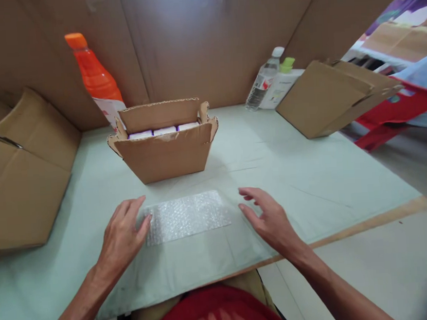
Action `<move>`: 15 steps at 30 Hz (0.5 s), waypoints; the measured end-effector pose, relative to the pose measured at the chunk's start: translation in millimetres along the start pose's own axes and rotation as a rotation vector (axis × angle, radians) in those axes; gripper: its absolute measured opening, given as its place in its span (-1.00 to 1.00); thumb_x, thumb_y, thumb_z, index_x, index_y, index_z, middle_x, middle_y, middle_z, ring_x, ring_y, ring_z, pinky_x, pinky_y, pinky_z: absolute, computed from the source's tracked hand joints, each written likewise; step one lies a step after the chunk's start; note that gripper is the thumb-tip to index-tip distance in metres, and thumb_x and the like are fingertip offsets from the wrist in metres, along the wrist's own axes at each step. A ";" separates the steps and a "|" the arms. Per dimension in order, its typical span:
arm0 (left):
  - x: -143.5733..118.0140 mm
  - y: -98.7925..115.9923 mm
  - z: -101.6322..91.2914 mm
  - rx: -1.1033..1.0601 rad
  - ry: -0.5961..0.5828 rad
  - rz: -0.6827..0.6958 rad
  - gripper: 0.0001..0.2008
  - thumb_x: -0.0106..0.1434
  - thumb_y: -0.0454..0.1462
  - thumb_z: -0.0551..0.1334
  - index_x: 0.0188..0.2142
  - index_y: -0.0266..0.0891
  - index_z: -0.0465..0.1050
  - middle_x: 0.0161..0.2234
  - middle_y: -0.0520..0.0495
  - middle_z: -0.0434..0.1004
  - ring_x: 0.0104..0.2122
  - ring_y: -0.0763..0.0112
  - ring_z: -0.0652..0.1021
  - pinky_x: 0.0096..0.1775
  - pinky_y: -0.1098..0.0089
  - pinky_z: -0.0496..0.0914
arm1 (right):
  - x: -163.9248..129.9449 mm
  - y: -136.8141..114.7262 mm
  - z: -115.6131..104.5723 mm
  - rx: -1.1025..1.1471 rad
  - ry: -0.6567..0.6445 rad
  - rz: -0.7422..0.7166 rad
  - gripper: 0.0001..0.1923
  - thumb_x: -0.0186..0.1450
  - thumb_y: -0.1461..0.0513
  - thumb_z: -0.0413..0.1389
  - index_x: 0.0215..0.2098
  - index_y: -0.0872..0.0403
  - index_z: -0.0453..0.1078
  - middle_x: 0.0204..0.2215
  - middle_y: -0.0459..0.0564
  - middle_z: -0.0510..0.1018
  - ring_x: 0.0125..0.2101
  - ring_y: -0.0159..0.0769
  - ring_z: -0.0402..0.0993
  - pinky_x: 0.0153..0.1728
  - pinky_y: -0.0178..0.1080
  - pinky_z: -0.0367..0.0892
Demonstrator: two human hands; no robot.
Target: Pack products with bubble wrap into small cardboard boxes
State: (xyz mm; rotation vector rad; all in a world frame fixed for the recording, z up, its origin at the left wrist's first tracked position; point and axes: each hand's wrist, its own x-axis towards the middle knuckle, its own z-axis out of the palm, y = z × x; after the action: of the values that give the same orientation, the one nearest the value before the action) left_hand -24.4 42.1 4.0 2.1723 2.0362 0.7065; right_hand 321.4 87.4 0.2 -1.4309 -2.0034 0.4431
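Note:
A clear sheet of bubble wrap [186, 216] lies flat on the pale green table [309, 173], in front of me. My left hand [122, 234] rests at the sheet's left end, thumb touching its edge, fingers apart. My right hand [267, 217] hovers just right of the sheet, fingers spread, holding nothing. Behind the sheet stands a small open cardboard box [165, 151] with three white packs [163, 131] lined up inside.
An orange bottle [96, 78] stands behind the box. A clear water bottle [264, 78] and a white bottle with a green cap [283, 82] stand at the back right beside flattened cardboard [326, 98]. More folded cardboard [21, 178] lies at the left. Cardboard walls enclose the table.

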 end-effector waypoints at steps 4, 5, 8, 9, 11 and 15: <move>-4.6 16.0 9.0 0.021 0.009 0.215 -0.71 0.41 -0.29 0.10 0.06 -0.24 0.45 -0.10 -0.18 0.53 -0.10 0.16 0.54 -0.06 0.19 0.44 | 16.8 -45.8 38.0 -0.069 -0.238 -0.395 -0.62 0.42 0.26 0.03 0.18 0.06 0.39 0.19 0.18 0.47 0.17 -0.06 0.40 0.14 0.05 0.35; -4.3 17.2 13.5 0.040 -0.032 0.232 -0.73 0.40 -0.30 0.10 0.02 -0.23 0.47 -0.14 -0.16 0.54 -0.15 0.16 0.54 -0.10 0.19 0.45 | 19.8 -54.1 49.1 -0.086 -0.333 -0.460 -0.60 0.42 0.24 0.05 0.21 0.07 0.37 0.23 0.19 0.43 0.21 -0.04 0.36 0.15 0.05 0.34; -5.3 11.7 28.3 0.074 -0.139 0.241 -0.78 0.38 -0.30 0.13 -0.05 -0.22 0.51 -0.20 -0.14 0.54 -0.23 0.17 0.54 -0.18 0.19 0.47 | 20.2 -52.6 67.8 -0.146 -0.523 -0.525 -0.58 0.42 0.18 0.11 0.22 0.08 0.37 0.29 0.17 0.37 0.29 0.00 0.26 0.20 0.09 0.27; -6.6 8.2 32.1 0.072 -0.150 0.235 -0.78 0.37 -0.30 0.14 -0.06 -0.21 0.51 -0.19 -0.14 0.55 -0.22 0.16 0.54 -0.19 0.19 0.47 | 17.5 -43.5 67.2 -0.167 -0.519 -0.502 -0.59 0.43 0.18 0.10 0.22 0.08 0.38 0.29 0.16 0.38 0.31 0.00 0.24 0.22 0.11 0.25; -9.6 2.2 35.9 0.047 -0.155 0.221 -0.76 0.36 -0.31 0.14 -0.05 -0.18 0.51 -0.15 -0.14 0.55 -0.19 0.16 0.55 -0.19 0.20 0.48 | 10.6 -18.0 56.9 -0.195 -0.438 -0.429 -0.62 0.44 0.21 0.07 0.20 0.08 0.40 0.27 0.14 0.41 0.30 0.00 0.26 0.23 0.13 0.24; -6.2 -2.7 27.3 -0.160 -0.098 0.160 -0.77 0.36 -0.28 0.13 -0.04 -0.15 0.50 -0.12 -0.10 0.54 -0.18 0.27 0.57 -0.17 0.28 0.50 | 11.3 25.3 23.7 -0.164 -0.160 -0.263 -0.71 0.43 0.22 0.02 0.03 0.06 0.50 0.15 0.15 0.53 0.17 -0.01 0.43 0.12 0.08 0.36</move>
State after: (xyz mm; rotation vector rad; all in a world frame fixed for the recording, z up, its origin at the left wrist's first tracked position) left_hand -16.6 43.2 -22.9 2.2460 1.7120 0.7366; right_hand 321.5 108.9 -29.3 -1.2333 -2.3653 0.2909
